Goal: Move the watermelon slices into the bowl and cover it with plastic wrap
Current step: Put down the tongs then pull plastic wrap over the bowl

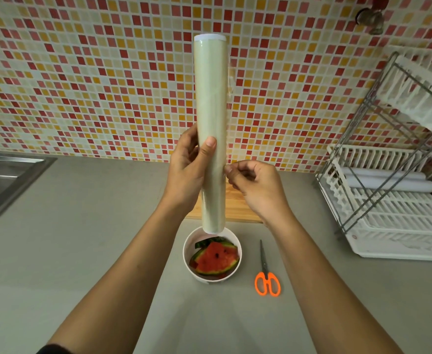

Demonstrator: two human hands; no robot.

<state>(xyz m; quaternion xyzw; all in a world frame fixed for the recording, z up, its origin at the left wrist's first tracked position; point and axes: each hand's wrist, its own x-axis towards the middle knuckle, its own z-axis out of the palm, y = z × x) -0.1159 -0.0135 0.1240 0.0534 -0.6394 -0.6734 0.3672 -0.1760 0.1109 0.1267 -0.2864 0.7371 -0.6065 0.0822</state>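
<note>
A white bowl (190, 264) stands on the grey counter with watermelon slices (216, 259) lying inside it. Above the bowl I hold a long roll of plastic wrap (211, 98) upright. My left hand (186, 169) is wrapped around the roll's lower half, thumb across its front. My right hand (254, 182) is at the roll's right edge, fingertips pinched on the loose edge of the film. A thin strip of film stands off the roll's right side higher up.
Orange-handled scissors (266, 277) lie right of the bowl. A wooden cutting board (237, 208) sits behind the hands. A white dish rack (388, 200) fills the right side, a steel sink (5, 180) the left. A tiled wall (82, 72) rises behind the counter.
</note>
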